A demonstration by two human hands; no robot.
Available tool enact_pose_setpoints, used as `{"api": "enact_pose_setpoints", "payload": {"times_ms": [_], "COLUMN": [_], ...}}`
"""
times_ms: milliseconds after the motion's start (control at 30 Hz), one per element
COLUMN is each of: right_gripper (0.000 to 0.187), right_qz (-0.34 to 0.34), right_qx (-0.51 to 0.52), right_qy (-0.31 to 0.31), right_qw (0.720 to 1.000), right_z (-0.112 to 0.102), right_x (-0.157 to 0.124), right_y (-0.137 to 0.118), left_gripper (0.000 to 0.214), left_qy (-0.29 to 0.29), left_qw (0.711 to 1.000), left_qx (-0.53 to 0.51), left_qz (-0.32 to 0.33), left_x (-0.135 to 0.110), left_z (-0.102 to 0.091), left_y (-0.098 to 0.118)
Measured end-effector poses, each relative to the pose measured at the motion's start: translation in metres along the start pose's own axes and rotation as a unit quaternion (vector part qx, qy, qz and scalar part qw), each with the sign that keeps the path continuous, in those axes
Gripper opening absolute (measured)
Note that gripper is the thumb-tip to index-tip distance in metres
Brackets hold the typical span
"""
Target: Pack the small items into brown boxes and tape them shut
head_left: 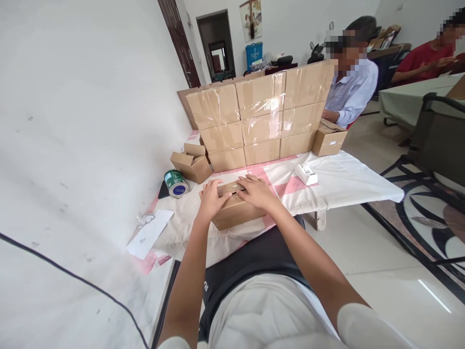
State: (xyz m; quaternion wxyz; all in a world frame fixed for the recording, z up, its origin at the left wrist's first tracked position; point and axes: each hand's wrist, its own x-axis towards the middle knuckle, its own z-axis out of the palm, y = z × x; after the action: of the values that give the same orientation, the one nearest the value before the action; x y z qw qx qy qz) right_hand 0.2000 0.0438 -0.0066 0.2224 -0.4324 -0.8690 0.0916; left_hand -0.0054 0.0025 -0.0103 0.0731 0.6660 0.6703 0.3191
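A brown cardboard box (236, 213) sits at the table's front edge, directly in front of me. My left hand (212, 198) grips its left end, with the thumb along the top and the fingers curled at the far side. On the upper right part of the box, my right hand (252, 190) bends its fingers over the top flaps and holds them. A dark gap shows between the flaps, by the two thumbs. What lies inside the box cannot be made out.
Taped cardboard boxes (261, 116) form a wall across the table's back. An open carton (192, 162) and a green tin (176, 183) stand left, above a white sheet (150, 235). Rightward are a small white device (306, 174), another carton (329, 139) and a seated person (354, 80).
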Motion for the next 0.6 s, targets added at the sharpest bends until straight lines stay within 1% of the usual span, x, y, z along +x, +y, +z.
{"api": "enact_pose_setpoints", "payload": {"times_ms": [100,200,333,400,467,533,600], "right_gripper": [0.047,0.046,0.045,0.043,0.039,0.035,0.036], "right_qz": [0.003,0.006,0.003,-0.010,-0.040,-0.093,-0.155], "right_qx": [0.006,0.013,0.025,0.029,0.024,0.015,0.010], "right_qy": [0.002,0.002,0.008,0.028,0.064,0.098,0.107], "right_qw": [1.000,1.000,1.000,0.999,0.997,0.991,0.982], "right_z": [-0.0008,-0.0010,0.0006,0.0021,0.0036,0.0049,0.0057], "right_x": [-0.0001,0.0001,0.0001,-0.0008,-0.0026,-0.0054,-0.0086], "right_y": [-0.0010,-0.0010,-0.0003,0.0004,0.0018,0.0043,0.0077], "left_gripper": [0.034,0.024,0.021,0.020,0.020,0.020,0.020], "left_qy": [0.014,0.001,-0.020,-0.020,-0.019,-0.017,-0.015], "left_qw": [1.000,1.000,0.999,0.999,0.999,0.999,0.999], "left_qx": [0.006,-0.005,-0.029,-0.035,-0.038,-0.038,-0.038], "left_qz": [0.004,0.016,0.030,0.032,0.033,0.033,0.032], "left_x": [-0.0019,-0.0035,-0.0039,-0.0037,-0.0036,-0.0036,-0.0039], "left_z": [-0.0002,-0.0030,-0.0059,-0.0058,-0.0050,-0.0039,-0.0031], "left_y": [-0.0001,0.0001,-0.0003,-0.0011,-0.0020,-0.0030,-0.0037]}}
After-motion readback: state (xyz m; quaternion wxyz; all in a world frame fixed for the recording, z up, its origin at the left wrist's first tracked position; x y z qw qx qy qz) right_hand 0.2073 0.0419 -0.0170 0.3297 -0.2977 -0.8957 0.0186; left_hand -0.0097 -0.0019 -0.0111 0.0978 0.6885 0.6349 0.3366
